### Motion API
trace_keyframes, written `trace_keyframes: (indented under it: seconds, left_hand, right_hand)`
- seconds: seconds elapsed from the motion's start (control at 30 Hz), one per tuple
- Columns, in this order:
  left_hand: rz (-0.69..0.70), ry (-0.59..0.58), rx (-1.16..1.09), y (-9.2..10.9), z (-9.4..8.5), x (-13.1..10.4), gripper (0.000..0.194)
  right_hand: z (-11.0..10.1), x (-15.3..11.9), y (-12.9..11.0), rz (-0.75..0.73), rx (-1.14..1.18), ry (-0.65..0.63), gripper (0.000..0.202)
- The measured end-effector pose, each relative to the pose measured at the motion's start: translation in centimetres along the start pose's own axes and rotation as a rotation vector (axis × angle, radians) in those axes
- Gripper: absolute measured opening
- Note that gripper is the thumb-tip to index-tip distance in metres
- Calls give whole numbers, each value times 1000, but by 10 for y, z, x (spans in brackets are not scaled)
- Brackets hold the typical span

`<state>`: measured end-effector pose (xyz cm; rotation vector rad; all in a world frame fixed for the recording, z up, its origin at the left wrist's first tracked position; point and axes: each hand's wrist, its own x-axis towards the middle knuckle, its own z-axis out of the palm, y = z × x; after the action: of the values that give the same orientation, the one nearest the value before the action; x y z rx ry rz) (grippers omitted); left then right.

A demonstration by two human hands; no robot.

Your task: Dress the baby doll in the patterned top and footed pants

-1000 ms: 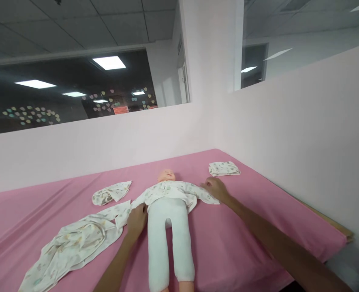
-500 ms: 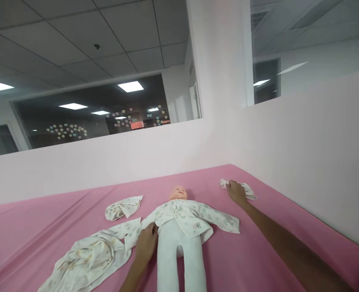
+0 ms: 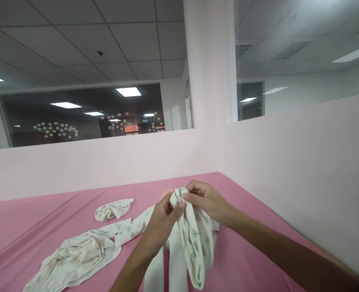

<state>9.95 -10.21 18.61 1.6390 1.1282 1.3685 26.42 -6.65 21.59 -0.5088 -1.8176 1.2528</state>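
I see the small white printed cloth garment [image 3: 194, 239] hanging down from both hands, above the pink table cover [image 3: 252, 227] — its long axis runs nearly vertical, the loose end pointing toward the near edge. Both forearms reach forward from the near side and meet in the middle. My left hand [image 3: 163, 221] and right hand [image 3: 208, 200] are closed in a pinch on the top edge of the garment, fingertips almost touching each other. Behind it lies the white-legged baby doll [image 3: 170, 267], mostly hidden.
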Motion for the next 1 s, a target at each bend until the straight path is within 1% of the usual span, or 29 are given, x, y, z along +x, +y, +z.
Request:
trace_keyframes:
  seconds: [0.03, 0.1, 0.13, 0.2, 0.27, 0.33, 0.37, 0.4, 0.47, 0.53, 0.57, 0.63, 0.7, 0.77, 0.9, 0.97, 1.0]
  left_hand:
    - [-20, 10, -42, 4, -2, -6, 50]
    - [-90, 31, -138, 8, -10, -16, 52]
    - [-118, 44, -180, 10, -14, -19, 55]
    - [-132, 76, -223, 13, -24, -25, 56]
    - [-124, 130, -179, 18, -32, -32, 52]
    - [-107, 167, -70, 26, -33, -38, 48]
    - [-90, 153, -13, 30, -31, -42, 45]
    - [-62, 119, 37, 34, -27, -46, 42]
    - [20, 25, 129, 39, -17, -53, 35]
    - [99, -21, 261, 42, -8, -60, 28]
    - [125, -27, 333, 42, -5, -64, 26]
    - [133, -52, 436, 43, -5, -71, 24]
    - [111, -80, 446, 45, -11, -76, 23]
    - [93, -90, 403, 47, -20, -78, 23]
    - [105, -145, 280, 48, -44, -77, 21]
    - [144, -125, 216, 46, -59, -76, 19]
    - [171, -105, 178, 45, -68, -76, 17]
  right_hand:
    - [0, -8, -6, 8, 26, -6, 27]
    - [-8, -20, -15, 30, 54, 17, 27]
    - [-13, -24, -18, 35, 38, 48, 27]
    - [-22, -32, -23, 53, -67, 147, 24]
    - [-26, -39, -27, 73, -211, 280, 19]
    - [-23, -45, -32, 82, -306, 364, 18]
    - [-18, -48, -34, 79, -328, 363, 21]
    - [-11, -51, -36, 74, -331, 325, 26]
    - [5, -56, -40, 81, -299, 183, 33]
    - [19, -59, -44, 114, -262, 72, 33]
    - [25, -60, -46, 137, -249, 44, 32]
    - [31, -62, -50, 183, -225, 31, 27]
    - [32, -65, -53, 208, -167, 17, 20]
    - [32, -68, -55, 216, -93, -12, 18]
    - [25, -77, -54, 204, -8, -57, 32]
    - [15, -81, -53, 213, -61, -11, 34]
    - [9, -83, -54, 211, -124, 47, 32]
